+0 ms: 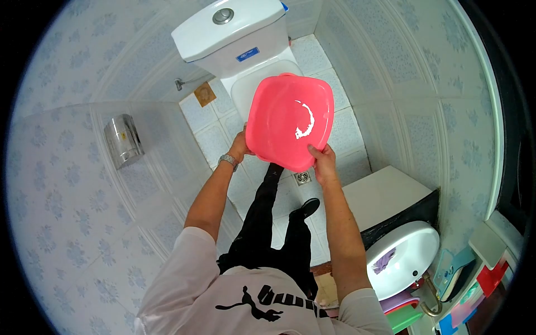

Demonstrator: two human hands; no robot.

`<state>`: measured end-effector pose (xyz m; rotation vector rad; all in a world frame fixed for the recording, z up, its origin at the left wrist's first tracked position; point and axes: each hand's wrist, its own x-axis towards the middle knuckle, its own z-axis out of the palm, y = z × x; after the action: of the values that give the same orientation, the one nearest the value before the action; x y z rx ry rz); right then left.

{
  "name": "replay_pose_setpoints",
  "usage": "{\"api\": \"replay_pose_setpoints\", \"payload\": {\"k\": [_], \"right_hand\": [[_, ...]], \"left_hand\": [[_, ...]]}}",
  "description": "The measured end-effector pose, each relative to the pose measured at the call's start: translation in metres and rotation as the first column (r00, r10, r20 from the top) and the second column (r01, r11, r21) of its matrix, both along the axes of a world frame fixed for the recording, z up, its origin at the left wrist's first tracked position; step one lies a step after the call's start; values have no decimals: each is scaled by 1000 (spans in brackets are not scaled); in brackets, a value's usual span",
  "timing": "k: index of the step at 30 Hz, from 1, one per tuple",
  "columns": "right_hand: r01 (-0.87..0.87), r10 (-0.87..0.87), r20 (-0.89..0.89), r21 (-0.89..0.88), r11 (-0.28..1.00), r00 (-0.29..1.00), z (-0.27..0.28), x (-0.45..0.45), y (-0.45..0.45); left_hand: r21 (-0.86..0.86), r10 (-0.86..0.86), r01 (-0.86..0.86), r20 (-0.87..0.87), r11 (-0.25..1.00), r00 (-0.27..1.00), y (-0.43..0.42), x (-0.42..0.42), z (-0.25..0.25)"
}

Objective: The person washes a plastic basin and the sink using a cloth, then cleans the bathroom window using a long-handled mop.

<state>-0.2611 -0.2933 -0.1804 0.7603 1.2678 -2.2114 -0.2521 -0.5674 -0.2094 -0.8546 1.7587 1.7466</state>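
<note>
A pink plastic basin (276,114) is held up in front of me, over the closed toilet lid and the floor. My left hand (240,146) grips its lower left rim, a metal watch on the wrist. At the lower right rim is my right hand (322,162), its thumb over the edge on the inside and the fingers hidden beneath. A bright, curved reflection shows on the basin's inner surface, and I see nothing lying in it. Behind it stands the white toilet (237,36), its seat partly covered by the basin.
On the left wall hangs a metal paper holder (123,141). A floor drain (302,178) lies below the basin. To the right are a pale cabinet top (385,195) and a white sink (410,245) holding a purple cloth (384,261). Several coloured basins and a tap (432,298) are beside it.
</note>
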Motion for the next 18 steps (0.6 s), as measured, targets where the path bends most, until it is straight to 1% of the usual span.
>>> {"api": "replay_pose_setpoints", "payload": {"k": [1, 2, 3, 4, 5, 6, 7, 8, 9, 10, 11, 12, 13, 14, 15, 16, 17, 18], "right_hand": [[-57, 53, 33, 149, 987, 998, -2, 0, -1], [-59, 55, 34, 150, 987, 998, -3, 1, -3], [-84, 76, 44, 226, 970, 996, -1, 1, -5], [-108, 96, 55, 300, 948, 994, 0, 0, -7], [-108, 96, 56, 300, 948, 994, 2, 0, -7], [-124, 111, 67, 257, 958, 992, 3, 0, -7], [-137, 123, 77, 215, 967, 989, 4, 0, -6], [-131, 117, 80, 215, 968, 990, 6, 0, -6], [-84, 79, 40, 134, 987, 996, 7, 1, -6], [-39, 39, 1, 50, 998, 999, 8, 0, -5], [-34, 34, 1, 53, 998, 999, 10, -1, -3], [-29, 30, -32, 19, 999, 999, 12, -2, -1], [-26, 25, -61, -15, 1000, 998, 15, -2, 2], [-23, 22, -57, -12, 1000, 998, 18, -3, 6], [10, -15, -85, -58, 998, 996, 25, -9, 9], [40, -51, -108, -104, 994, 993, 33, -14, 13], [40, -51, -106, -101, 994, 993, 40, -20, 20], [31, -37, -158, -44, 999, 987, 46, -27, 30]], "left_hand": [[51, 66, -67, 19, 996, 998, 0, -1, 2], [100, 130, -133, 41, 986, 991, 1, -2, 4], [102, 132, -135, 42, 986, 990, 0, -2, 2], [55, 56, -57, 21, 997, 998, -2, -2, 0], [6, -22, 22, 4, 1000, 1000, -3, -1, -2], [6, -23, 23, 5, 1000, 1000, -2, -1, 0], [50, 100, -102, 34, 994, 994, 0, -2, 1], [88, 219, -224, 70, 971, 973, 2, 0, 3], [88, 212, -218, 73, 972, 974, 4, 4, 0], [70, 275, -276, 30, 959, 961, 6, 8, -4], [54, 336, -335, -16, 941, 942, 9, 10, -9], [57, 334, -332, -15, 941, 943, 6, 10, -15], [31, 294, -293, -44, 956, 955, 2, 13, -19], [5, 252, -253, -72, 968, 965, -1, 16, -24], [8, 250, -250, -71, 968, 966, 4, 13, -20], [-93, 201, -210, -91, 973, 975, 9, 11, -14], [-194, 152, -170, -106, 966, 983, 14, 9, -6], [-192, 154, -172, -107, 966, 982, 13, 9, -9]]}}
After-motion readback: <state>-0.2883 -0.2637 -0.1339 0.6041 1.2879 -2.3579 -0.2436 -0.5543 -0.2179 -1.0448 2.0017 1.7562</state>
